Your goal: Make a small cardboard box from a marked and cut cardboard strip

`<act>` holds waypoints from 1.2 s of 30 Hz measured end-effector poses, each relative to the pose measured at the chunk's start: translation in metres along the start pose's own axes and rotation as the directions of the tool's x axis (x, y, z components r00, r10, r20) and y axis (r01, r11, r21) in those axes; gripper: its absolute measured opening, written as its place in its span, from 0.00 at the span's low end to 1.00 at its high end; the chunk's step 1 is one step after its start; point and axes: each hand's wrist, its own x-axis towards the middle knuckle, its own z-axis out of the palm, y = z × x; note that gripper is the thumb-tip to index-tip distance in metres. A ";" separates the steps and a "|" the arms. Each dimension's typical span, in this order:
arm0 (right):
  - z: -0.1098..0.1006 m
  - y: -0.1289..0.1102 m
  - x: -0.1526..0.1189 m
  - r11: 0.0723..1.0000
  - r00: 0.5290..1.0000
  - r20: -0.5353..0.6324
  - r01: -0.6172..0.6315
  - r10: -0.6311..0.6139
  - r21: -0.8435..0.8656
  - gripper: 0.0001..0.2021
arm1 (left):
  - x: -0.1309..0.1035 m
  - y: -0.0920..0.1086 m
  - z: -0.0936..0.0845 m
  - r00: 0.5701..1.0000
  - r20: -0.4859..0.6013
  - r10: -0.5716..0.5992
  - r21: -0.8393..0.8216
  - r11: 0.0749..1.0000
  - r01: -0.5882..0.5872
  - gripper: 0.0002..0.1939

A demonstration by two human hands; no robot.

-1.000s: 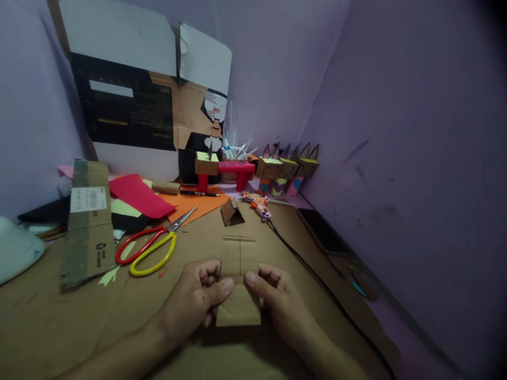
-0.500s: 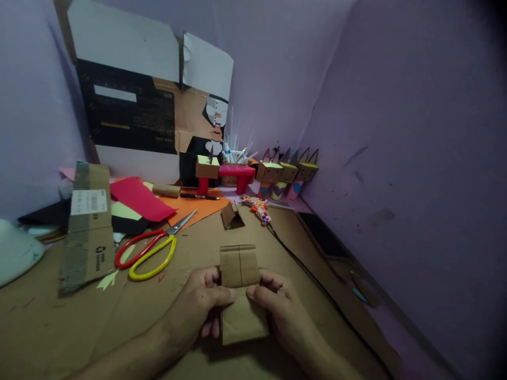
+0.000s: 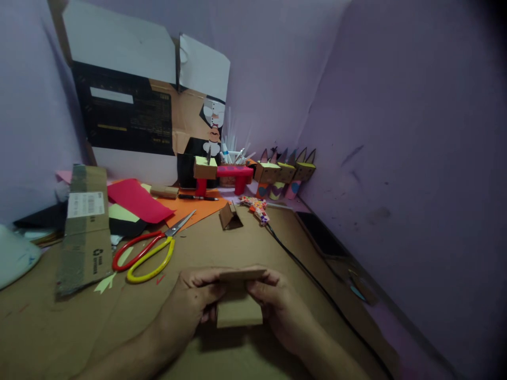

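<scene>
Between both hands, just above the table's front part, is a small folded piece of brown cardboard. Its upper flap is bent toward me and shows nearly edge-on. My left hand grips the left side, thumb on the near face and fingers behind. On the right side, my right hand holds it the same way. The fingertips behind the cardboard are hidden. Beyond the hands stands a small folded cardboard triangle. Scissors with one red and one yellow handle lie open to the left.
A cardboard strip and coloured paper lie at the left. A black cable crosses the right side, near a dark flat phone-like object. Box-headed paper animals and a pen are at the back, before an unfolded box.
The cardboard's upper flap has tipped from facing me to nearly edge-on, and the piece looks shorter. Both hands keep hold of it. The view has shifted slightly.
</scene>
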 end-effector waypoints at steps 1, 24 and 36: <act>0.000 -0.002 0.000 0.998 0.998 0.032 -0.061 0.060 0.014 0.13 | -0.001 0.002 0.000 1.000 -0.023 -0.011 0.006 1.000 0.012 0.13; 0.005 0.001 -0.002 0.948 0.983 -0.170 0.018 -0.076 -0.319 0.22 | -0.002 0.012 0.002 0.993 0.113 0.044 0.231 0.971 -0.069 0.29; 0.010 0.005 -0.003 0.914 0.967 -0.206 0.058 -0.151 -0.402 0.22 | -0.003 0.009 0.012 0.997 0.017 0.075 0.338 0.938 -0.076 0.27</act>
